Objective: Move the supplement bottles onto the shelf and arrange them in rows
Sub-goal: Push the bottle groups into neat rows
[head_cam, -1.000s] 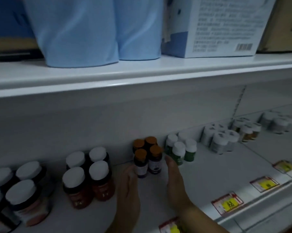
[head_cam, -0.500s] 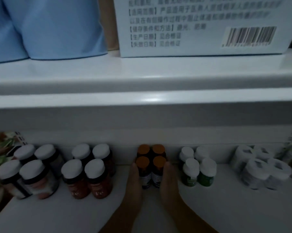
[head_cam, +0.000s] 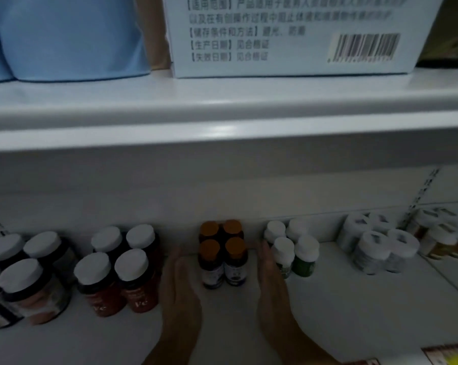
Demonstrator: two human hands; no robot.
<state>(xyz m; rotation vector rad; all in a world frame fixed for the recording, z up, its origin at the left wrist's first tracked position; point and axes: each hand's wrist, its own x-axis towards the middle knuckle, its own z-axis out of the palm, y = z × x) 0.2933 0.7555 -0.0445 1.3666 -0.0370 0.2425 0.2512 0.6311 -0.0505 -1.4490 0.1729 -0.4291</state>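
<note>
Several small dark bottles with orange caps [head_cam: 222,254] stand in a tight two-by-two block on the white shelf [head_cam: 328,312], near its back wall. My left hand [head_cam: 181,285] lies flat and upright just left of the block, a small gap away. My right hand [head_cam: 271,283] stands the same way on the block's right side, between it and the green bottles with white caps [head_cam: 292,252]. Both hands hold nothing, fingers straight.
Red bottles with white caps [head_cam: 120,272] and larger dark jars [head_cam: 25,275] stand to the left. White-wrapped bottles [head_cam: 378,246] are at the right. The upper shelf [head_cam: 222,119] overhangs, carrying blue rolls [head_cam: 64,38] and a white box [head_cam: 288,35]. A price tag [head_cam: 449,354] marks the front edge.
Half a second ago both palms pressed against the orange-capped block; now they have drawn slightly apart from it. The camera has moved in closer.
</note>
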